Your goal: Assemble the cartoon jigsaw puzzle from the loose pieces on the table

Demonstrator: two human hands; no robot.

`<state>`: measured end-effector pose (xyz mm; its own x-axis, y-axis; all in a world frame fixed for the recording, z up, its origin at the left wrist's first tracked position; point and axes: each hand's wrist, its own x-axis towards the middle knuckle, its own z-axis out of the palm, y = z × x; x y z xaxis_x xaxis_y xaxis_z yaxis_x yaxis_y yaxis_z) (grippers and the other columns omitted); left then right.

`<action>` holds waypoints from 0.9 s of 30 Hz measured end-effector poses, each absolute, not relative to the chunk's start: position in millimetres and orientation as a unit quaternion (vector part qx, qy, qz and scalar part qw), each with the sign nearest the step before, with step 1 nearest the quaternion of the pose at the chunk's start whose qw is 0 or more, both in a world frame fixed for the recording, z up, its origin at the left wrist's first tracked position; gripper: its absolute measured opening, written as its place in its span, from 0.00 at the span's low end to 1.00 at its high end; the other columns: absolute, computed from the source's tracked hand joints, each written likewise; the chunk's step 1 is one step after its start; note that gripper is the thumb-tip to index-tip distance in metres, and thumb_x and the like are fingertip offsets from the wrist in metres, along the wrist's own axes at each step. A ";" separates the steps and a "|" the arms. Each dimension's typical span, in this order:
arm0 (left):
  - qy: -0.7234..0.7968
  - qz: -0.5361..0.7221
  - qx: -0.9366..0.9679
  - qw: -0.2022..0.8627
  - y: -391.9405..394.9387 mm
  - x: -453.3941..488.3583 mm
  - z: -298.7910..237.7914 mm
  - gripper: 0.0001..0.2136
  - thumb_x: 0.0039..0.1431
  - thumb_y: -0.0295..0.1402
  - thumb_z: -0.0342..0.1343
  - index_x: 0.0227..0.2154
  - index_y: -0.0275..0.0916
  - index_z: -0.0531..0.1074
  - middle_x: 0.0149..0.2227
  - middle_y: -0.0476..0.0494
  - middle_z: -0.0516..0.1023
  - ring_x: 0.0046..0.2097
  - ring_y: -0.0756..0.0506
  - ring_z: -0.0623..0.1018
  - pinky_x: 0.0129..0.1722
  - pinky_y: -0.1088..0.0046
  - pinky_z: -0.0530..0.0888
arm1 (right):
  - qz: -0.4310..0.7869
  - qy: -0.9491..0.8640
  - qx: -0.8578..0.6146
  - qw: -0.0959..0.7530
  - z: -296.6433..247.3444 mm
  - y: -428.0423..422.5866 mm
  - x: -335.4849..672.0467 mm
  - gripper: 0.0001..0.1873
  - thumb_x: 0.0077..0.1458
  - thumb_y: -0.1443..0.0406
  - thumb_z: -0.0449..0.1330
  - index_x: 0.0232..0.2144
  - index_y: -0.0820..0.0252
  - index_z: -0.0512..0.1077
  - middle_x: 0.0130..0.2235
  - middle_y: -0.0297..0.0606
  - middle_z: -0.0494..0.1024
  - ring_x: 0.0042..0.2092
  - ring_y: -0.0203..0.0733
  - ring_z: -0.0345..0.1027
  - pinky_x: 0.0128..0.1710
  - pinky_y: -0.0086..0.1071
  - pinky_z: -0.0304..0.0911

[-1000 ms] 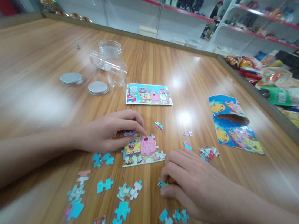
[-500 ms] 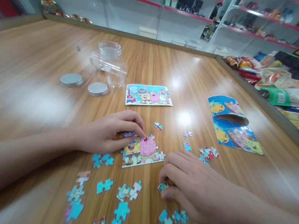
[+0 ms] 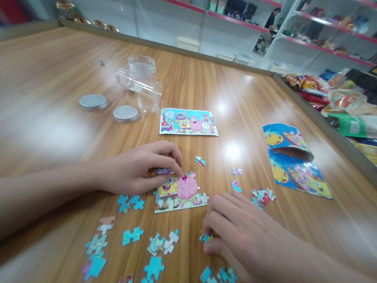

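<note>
A partly assembled jigsaw puzzle (image 3: 187,188) with a yellow and a pink cartoon figure lies on the wooden table. My left hand (image 3: 147,166) bends over its upper left part, thumb and index finger closed down on it and covering some of the picture. To the right of the puzzle, my right hand (image 3: 234,236) rests low with curled fingers. A small puzzle piece (image 3: 205,237) shows between its thumb and fingertips, partly hidden. Loose blue pieces (image 3: 154,267) are scattered in front of the puzzle, and more mixed pieces (image 3: 264,196) lie beyond my right hand.
Behind the puzzle lies a picture card (image 3: 190,123) with the cartoon scene. Clear plastic jars (image 3: 140,77) and silvery lids (image 3: 126,113) stand farther left. A folded blue printed sheet (image 3: 297,169) is at right, near snack packages (image 3: 361,120) beyond the table edge.
Both hands keep nearly the same pose on the puzzle and the small piece. The whole view has shifted slightly; no piece has visibly changed place.
</note>
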<state>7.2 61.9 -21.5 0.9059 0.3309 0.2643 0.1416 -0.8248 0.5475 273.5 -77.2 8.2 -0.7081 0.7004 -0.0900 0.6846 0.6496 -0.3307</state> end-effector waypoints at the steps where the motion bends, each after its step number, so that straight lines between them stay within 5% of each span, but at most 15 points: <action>1: 0.126 0.176 0.939 0.268 62.0 7.1 -21.7 0.13 0.64 0.24 0.53 0.48 0.40 0.76 0.49 0.40 0.72 0.51 0.44 0.74 0.52 0.67 0.73 | 0.171 -0.908 -0.380 0.026 8.0 -77.1 274.0 0.04 0.64 0.66 0.57 0.36 0.61 0.70 0.39 0.39 0.70 0.42 0.44 0.61 0.41 0.37 0.57; 27: 0.125 0.180 0.940 0.262 62.2 6.7 -21.4 0.12 0.64 0.25 0.53 0.47 0.41 0.76 0.49 0.39 0.73 0.51 0.44 0.74 0.52 0.67 0.74 | 0.143 -0.934 -0.328 0.012 12.0 -76.6 273.0 0.04 0.61 0.68 0.58 0.33 0.59 0.67 0.38 0.39 0.71 0.39 0.43 0.60 0.39 0.36 0.52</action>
<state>6.7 62.2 -21.4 0.9038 0.3288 0.2738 0.1396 -0.8316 0.5375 273.0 -76.6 12.0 -0.7843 0.6163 -0.0713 0.6094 0.7438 -0.2746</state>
